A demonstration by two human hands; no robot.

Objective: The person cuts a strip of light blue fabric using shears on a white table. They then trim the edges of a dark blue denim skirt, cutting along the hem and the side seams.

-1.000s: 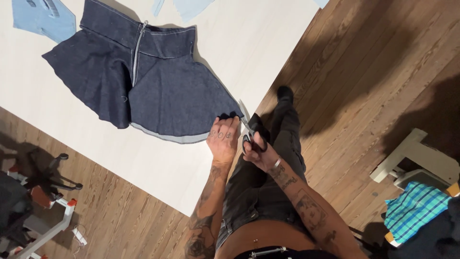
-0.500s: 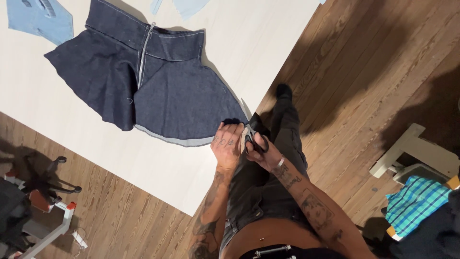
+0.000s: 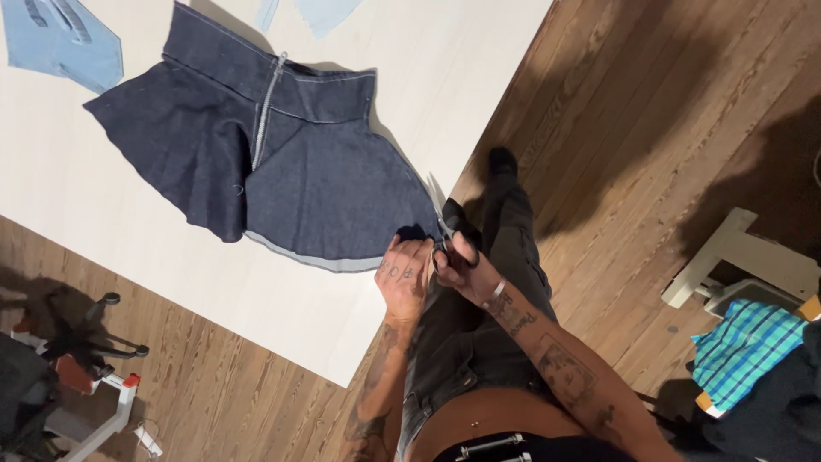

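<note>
Dark denim skirt (image 3: 282, 162) flat on white bench (image 3: 479, 77). Left hand (image 3: 404, 272) pinching hem at right near corner. Right hand (image 3: 466, 263) closed around scissors (image 3: 441, 218), blades at hem edge. Best kept taut, cutting along hem line.

The left hand (image 3: 404, 275) pinches the dark denim skirt (image 3: 282, 180) edge on the white table (image 3: 479, 94). The right hand (image 3: 466, 265) holds scissors (image 3: 440, 221).

Both bare forearms carry tattoos, 1 wrist wears a silver bangle (image 3: 497, 292), above dark jeans (image 3: 479, 342).
</note>
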